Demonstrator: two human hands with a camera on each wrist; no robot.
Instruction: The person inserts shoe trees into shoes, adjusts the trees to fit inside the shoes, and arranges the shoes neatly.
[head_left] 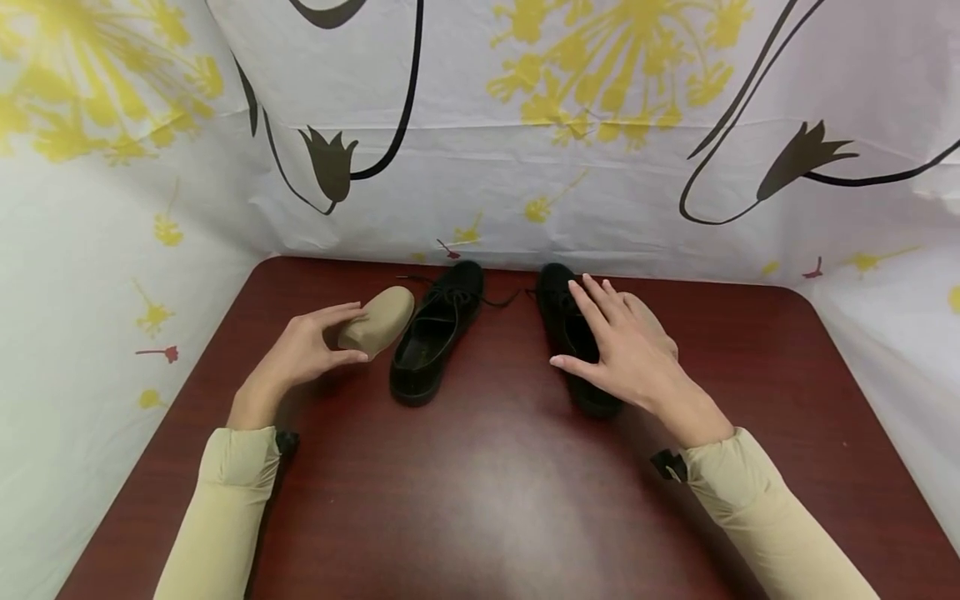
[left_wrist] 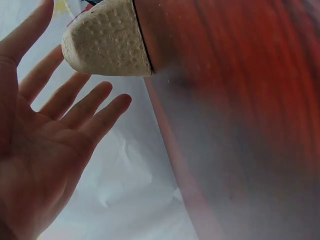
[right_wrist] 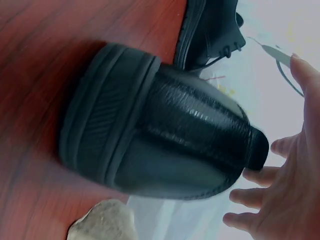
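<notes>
The left hand (head_left: pixel 307 346) is spread wide, thumb well apart from straight fingers, around the near end of a beige block (head_left: pixel 378 321); whether it touches the block cannot be told. The left wrist view shows a bumpy surface on this block, with the fingers reaching behind it. The block lies on the table (head_left: pixel 480 483), just beside the left shoe (head_left: pixel 448 312), on its outer side.

The right hand (head_left: pixel 626 350) is also spread, holding nothing, fingers extended and thumb out to the side. It is over the right shoe (head_left: pixel 557 308) and hides part of it; contact is unclear. A second beige block (head_left: pixel 656 321) shows past the hand, to the right of that shoe.

Both shoes are black, upright and laced, with toes pointing to the far edge and angled toward each other. A loose lace (head_left: pixel 502 302) trails from the left shoe into the gap between them.

Beige sleeves (head_left: pixel 225 508) cover the forearms. Behind the dark red table hangs a white cloth (head_left: pixel 450 108) printed with yellow flowers.
</notes>
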